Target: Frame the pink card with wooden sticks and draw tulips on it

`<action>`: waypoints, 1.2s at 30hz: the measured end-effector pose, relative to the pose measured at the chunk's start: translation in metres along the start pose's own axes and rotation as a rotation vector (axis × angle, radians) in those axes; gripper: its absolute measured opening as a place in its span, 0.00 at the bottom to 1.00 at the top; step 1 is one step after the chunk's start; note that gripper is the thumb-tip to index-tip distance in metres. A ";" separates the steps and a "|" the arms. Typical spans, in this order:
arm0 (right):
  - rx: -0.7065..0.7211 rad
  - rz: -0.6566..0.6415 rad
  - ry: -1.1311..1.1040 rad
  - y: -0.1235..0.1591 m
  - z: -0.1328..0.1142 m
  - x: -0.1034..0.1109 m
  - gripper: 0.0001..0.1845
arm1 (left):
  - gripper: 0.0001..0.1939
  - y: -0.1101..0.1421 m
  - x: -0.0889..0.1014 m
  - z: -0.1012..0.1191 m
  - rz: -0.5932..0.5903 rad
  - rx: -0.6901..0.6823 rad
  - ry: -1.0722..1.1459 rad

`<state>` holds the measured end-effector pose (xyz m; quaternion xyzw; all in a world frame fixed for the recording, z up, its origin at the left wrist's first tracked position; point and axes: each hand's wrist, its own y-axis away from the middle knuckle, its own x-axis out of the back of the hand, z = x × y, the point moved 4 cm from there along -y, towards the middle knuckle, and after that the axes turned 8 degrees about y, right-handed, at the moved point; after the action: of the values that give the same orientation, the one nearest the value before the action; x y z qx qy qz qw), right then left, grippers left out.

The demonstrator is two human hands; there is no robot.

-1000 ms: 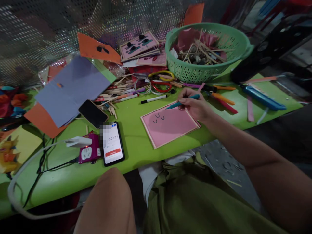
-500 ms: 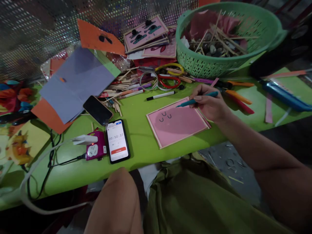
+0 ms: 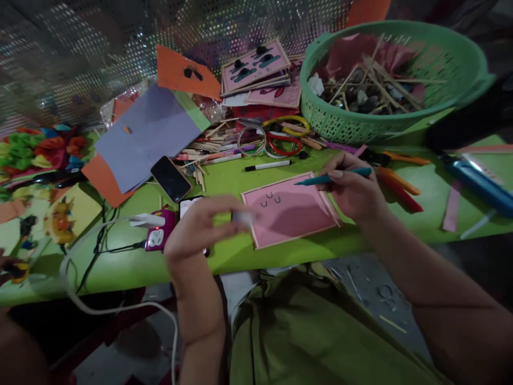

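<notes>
My right hand (image 3: 355,190) grips a teal pen (image 3: 348,175), its tip just over the upper part of a pink card (image 3: 292,219). Thin wooden sticks frame the card, and three dark U-shaped marks show on its left part. My left hand (image 3: 210,222) is smeared by motion, its fingers closed around a small whitish thing (image 3: 243,218) that I cannot make out. That hand hovers by the card's left edge and hides most of a lit phone (image 3: 188,203).
A green basket (image 3: 352,123) of sticks and stones stands at the back right. Behind the card lie a black-and-white marker (image 3: 267,166), scissors and loose sticks. A dark phone (image 3: 171,178) and a purple power socket (image 3: 156,235) with cables are leftward. Orange-handled pliers (image 3: 398,182) lie rightward.
My left hand has come into view from below, beside the card and over the lit phone. My right hand still holds the teal pen near the same place. The view has shifted leftward.
</notes>
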<state>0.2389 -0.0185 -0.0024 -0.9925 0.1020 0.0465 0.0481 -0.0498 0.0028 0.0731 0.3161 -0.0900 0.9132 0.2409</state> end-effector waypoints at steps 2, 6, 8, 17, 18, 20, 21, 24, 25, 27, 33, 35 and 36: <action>-0.022 -0.033 0.000 0.003 0.000 -0.002 0.14 | 0.19 -0.021 -0.007 -0.015 0.088 0.044 0.014; -0.059 -0.079 -0.012 0.005 0.000 -0.002 0.12 | 0.14 -0.057 -0.025 -0.051 0.214 0.159 -0.190; -0.080 -0.099 0.018 0.006 0.000 -0.003 0.11 | 0.16 -0.063 -0.034 -0.063 0.173 0.167 -0.285; -0.129 -0.122 0.115 0.003 0.005 -0.010 0.08 | 0.17 -0.037 -0.046 -0.036 0.291 0.118 -0.450; -0.128 -0.125 0.120 0.001 0.004 -0.010 0.08 | 0.15 -0.032 -0.051 -0.024 0.275 0.091 -0.428; -0.124 -0.138 0.136 -0.004 0.003 -0.012 0.08 | 0.16 -0.020 -0.069 0.002 0.170 -0.019 -0.367; -0.125 -0.150 0.148 -0.006 0.002 -0.014 0.08 | 0.17 -0.012 -0.082 0.016 0.093 -0.121 -0.343; -0.126 -0.212 0.177 -0.013 0.002 -0.024 0.08 | 0.15 0.010 -0.125 0.049 -0.119 -0.408 -0.345; -0.120 -0.232 0.179 -0.015 0.003 -0.027 0.09 | 0.14 0.016 -0.137 0.055 -0.157 -0.466 -0.368; -0.102 -0.252 0.172 -0.017 0.005 -0.033 0.10 | 0.14 0.024 -0.158 0.059 -0.183 -0.555 -0.415; -0.124 -0.243 0.196 -0.016 0.021 -0.030 0.11 | 0.21 0.024 -0.191 0.048 -0.207 -0.679 -0.501; -0.158 -0.232 0.215 -0.014 0.027 -0.024 0.11 | 0.21 0.022 -0.197 0.044 -0.240 -0.685 -0.507; -0.168 -0.236 0.225 -0.014 0.029 -0.021 0.10 | 0.22 0.021 -0.200 0.044 -0.249 -0.683 -0.512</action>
<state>0.2192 0.0022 -0.0277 -0.9971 -0.0147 -0.0626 -0.0416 0.0994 -0.1061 -0.0170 0.4427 -0.4046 0.6874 0.4097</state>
